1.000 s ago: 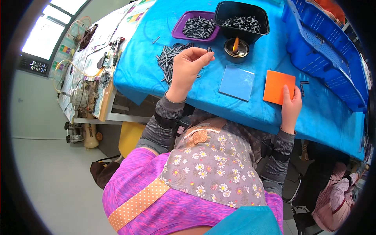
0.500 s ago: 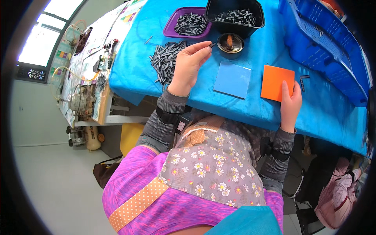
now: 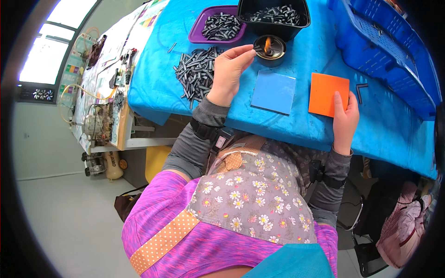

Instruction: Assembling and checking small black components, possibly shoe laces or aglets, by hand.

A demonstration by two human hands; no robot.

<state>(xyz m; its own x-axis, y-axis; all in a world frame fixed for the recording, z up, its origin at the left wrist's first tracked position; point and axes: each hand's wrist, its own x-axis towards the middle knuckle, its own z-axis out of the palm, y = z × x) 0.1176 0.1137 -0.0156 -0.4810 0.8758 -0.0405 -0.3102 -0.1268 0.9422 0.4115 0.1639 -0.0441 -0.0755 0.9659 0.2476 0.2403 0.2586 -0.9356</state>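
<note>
Between thumb and fingers my left hand (image 3: 225,76) pinches a short dark strip (image 3: 257,48), its tip beside the flame (image 3: 268,45) of a small round metal burner (image 3: 271,61). My right hand (image 3: 346,125) holds the right edge of an orange square plate (image 3: 323,90), thumb on top; the other fingers are partly hidden. A light-blue square plate (image 3: 275,92) lies between the two hands. Left of my left hand is a heap of short black-and-grey strips (image 3: 193,74) on the blue tablecloth (image 3: 150,85).
Behind the burner stand a purple tray (image 3: 193,34) and a black tub (image 3: 278,31), both holding similar strips. At the right are a large blue perforated crate (image 3: 366,53) and a black L-shaped piece (image 3: 359,92). A second table (image 3: 109,60) with equipment adjoins at the left.
My left hand has moved slightly right, bringing the strip closer to the flame, which looks brighter and yellower. My right hand stays on the orange plate. The whole view has shifted a little.
</note>
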